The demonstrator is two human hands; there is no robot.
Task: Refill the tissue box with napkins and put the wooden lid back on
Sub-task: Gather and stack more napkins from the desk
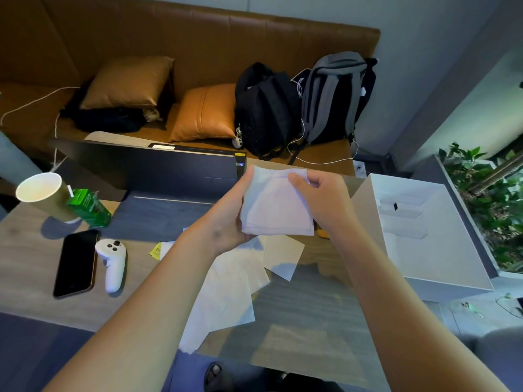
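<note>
Early stage of the refill: the left hand [226, 222] cups a small stack of napkins [276, 206] from below and behind, fingers curled round its left edge, while the right hand [319, 199] pinches the stack's upper right corner between thumb and fingers, apparently squaring or separating the sheets above the middle of the worktop [311, 329]. More loose napkins [226, 295] lie unfolded on the worktop just beneath the hands, so gathering is judged unfinished. No tissue box can be made out with certainty; a small amber edge showing below the right wrist may belong to it or to the wooden lid, but this cannot be told. Filling and lidding remain to be done. At the left stand a paper cup [42, 193] and a green carton [90, 206], with a phone [75, 263] and a white controller [113, 263] nearer. A white tray-like box [430, 239] sits at right. Beyond, a brown sofa [198, 38] carries cushions and two backpacks [305, 106]; plants [492, 199] fill the right edge.
</note>
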